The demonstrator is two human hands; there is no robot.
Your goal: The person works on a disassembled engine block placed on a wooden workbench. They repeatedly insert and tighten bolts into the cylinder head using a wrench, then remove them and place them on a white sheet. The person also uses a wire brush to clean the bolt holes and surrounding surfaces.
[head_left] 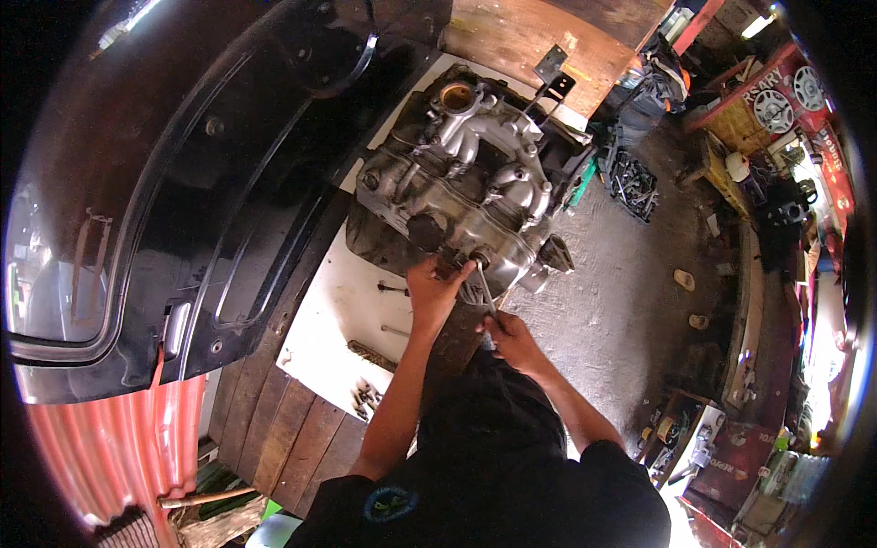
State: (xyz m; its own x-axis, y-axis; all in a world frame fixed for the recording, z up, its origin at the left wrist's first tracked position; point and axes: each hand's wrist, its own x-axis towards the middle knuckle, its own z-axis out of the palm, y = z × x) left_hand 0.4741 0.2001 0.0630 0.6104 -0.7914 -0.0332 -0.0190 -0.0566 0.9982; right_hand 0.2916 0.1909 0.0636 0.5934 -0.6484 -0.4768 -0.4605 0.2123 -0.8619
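Engine of silver-grey metal (470, 187), on the white-topped table (315, 340), looks heavy and rigid: brace its casing. Your right grip (512, 340) wraps the slim silver metal tool (487, 290), best held by its end; what your left grip (435, 289) beside it holds, you cannot tell.

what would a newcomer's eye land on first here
Probably the silvery metal engine at upper centre. At its near edge is the left hand, while the right hand, just below and to the right, holds a slim metal wrench-like tool against it. The glossy black vehicle panel filling the left side also stands out.
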